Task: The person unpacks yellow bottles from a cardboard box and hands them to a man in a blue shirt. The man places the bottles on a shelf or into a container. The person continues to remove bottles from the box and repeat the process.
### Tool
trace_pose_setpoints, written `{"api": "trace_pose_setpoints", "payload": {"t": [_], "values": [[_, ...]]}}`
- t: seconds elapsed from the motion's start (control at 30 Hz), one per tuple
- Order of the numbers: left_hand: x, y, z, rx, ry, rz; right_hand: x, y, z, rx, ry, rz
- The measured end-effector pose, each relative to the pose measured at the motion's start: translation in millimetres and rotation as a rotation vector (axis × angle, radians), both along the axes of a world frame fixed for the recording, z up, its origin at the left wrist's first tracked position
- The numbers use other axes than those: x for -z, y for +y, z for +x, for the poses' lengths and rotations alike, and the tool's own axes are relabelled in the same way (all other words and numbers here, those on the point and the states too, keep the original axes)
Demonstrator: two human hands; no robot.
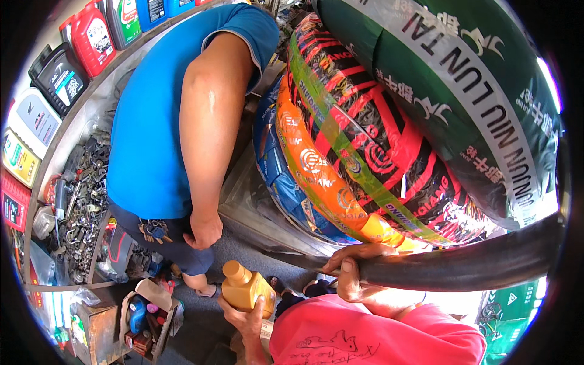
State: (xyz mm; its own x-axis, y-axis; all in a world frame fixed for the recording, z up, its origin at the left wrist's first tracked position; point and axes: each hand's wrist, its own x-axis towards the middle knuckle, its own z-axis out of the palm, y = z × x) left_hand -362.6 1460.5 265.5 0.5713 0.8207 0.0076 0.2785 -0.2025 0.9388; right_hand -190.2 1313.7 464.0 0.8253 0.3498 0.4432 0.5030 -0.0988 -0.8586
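Note:
A yellow plastic bottle point(248, 291) with a yellow cap is in my left hand point(246, 317), tilted a little to the left. My fingers close around its lower part. To the right, my right hand point(356, 274) grips the end of a curved black rubber piece point(456, 263), like a tire or inner tube. The thumb lies across its near side and the fingers curl over its top. This black piece stretches from my hand to the right rim, in front of the wrapped tires.
A person in a blue shirt point(158, 121) bends over ahead on the left. Stacked wrapped tires point(389, 146) fill the right. Oil jugs point(91, 39) line a shelf above a bin of metal parts point(82, 213). An open cardboard box point(173, 313) stands at the lower left.

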Motion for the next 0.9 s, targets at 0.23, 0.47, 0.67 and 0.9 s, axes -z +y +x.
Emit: {"api": "trace_pose_setpoints", "payload": {"t": [0.23, 0.47, 0.67, 0.9], "values": [[4.9, -12.3, -12.8, -0.030, 0.033, -0.032, 7.9, 0.6, 6.9, -0.076, -0.062, -0.015], [3.3, -25.4, -18.7, -0.065, 0.065, -0.004, 24.6, -0.1, 7.7, -0.046, -0.080, 0.083], [6.6, -29.7, -21.0, -0.082, 0.075, 0.021, 28.3, 0.3, 9.1, -0.039, -0.094, 0.122], [3.0, -39.7, -25.8, -0.094, 0.059, -0.036, 32.8, 0.3, 7.5, -0.045, -0.108, 0.142]]}}
